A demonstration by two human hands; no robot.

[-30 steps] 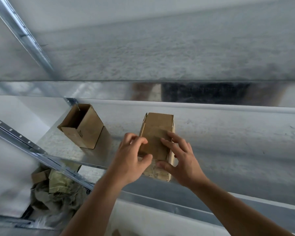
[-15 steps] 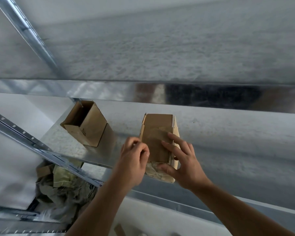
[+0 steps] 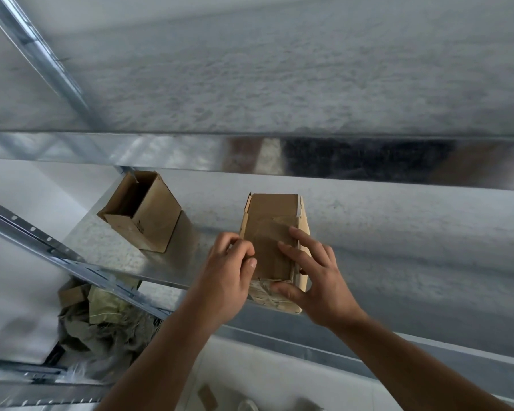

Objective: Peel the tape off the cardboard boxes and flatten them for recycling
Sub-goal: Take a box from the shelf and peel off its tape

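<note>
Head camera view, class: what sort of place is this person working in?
Probably a storeroom or utility space: bare galvanised metal shelving with slotted uprights, cardboard boxes on a shelf, and crumpled packing waste piled below.

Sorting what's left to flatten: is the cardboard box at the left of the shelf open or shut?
Open. The left box stands with its top uncovered, dark hollow interior visible; not flattened.

A shiny metal shelf on a slotted upright rail; below left, crumpled olive-green packing material lies heaped.
</note>
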